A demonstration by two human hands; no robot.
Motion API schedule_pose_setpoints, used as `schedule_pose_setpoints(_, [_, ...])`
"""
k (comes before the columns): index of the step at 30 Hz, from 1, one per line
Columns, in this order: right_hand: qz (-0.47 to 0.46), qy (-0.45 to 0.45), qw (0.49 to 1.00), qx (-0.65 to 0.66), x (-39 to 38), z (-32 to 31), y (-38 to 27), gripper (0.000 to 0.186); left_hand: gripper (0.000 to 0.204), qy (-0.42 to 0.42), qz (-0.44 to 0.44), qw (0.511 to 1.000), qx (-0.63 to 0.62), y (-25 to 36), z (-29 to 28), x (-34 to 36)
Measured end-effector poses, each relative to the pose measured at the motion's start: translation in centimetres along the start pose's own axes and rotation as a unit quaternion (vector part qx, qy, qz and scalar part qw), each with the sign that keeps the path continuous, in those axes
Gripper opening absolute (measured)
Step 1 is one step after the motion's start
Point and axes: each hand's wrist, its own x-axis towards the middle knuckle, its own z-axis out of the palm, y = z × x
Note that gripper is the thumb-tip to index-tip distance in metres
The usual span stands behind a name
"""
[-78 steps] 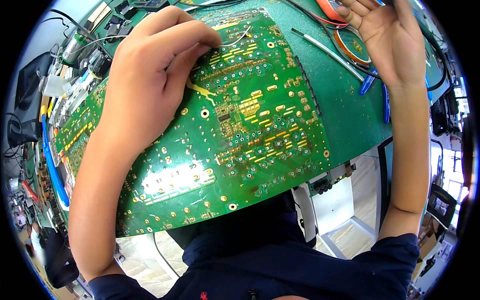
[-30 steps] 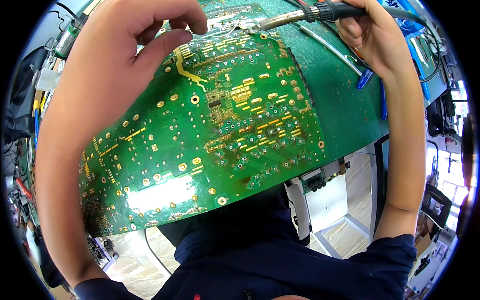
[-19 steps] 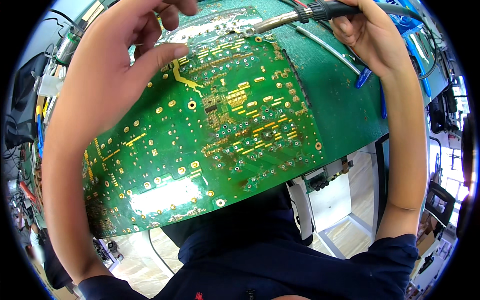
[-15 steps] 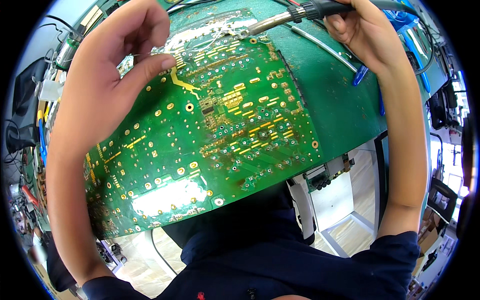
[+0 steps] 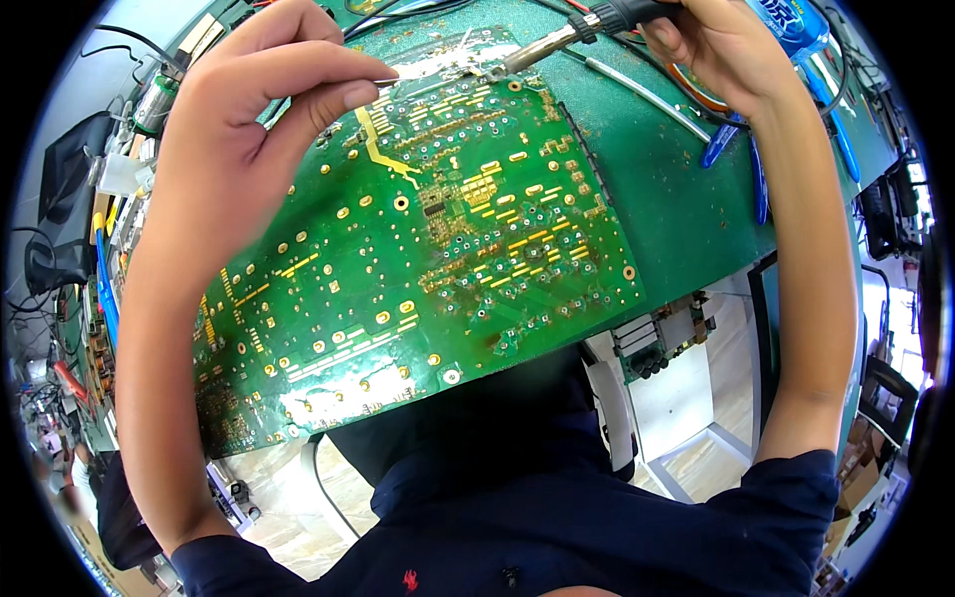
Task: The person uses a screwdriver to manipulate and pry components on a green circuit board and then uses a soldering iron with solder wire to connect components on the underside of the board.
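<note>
Right hand lowered soldering iron onto circuit board (green), left fingers pinching solder wire

By your left grip, the circuit board gleams glossy green; your soldering iron's shaft is dull metal.

Navy short-sleeved shirt, small red emblem

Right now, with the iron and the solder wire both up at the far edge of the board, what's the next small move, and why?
Probably touch the solder wire to the soldering iron tip: both already meet over the silvery strip at the circuit board far edge, left hand feeding, right hand holding the iron.
</note>
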Motion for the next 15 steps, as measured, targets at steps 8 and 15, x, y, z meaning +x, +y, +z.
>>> schedule_pose_setpoints(8, [0.067, -0.017, 0.997, -0.026, 1.6, -0.8, -0.7, 0.017, 0.008, -0.008, -0.031, 0.998, -0.054, 0.5, 1.2, 0.2])
schedule_pose_setpoints(15, [0.09, -0.021, 0.996, 0.019, 1.8, -1.0, -0.1, 0.017, 0.007, -0.006, -0.04, 0.998, -0.048, 0.7, 2.2, 0.5])
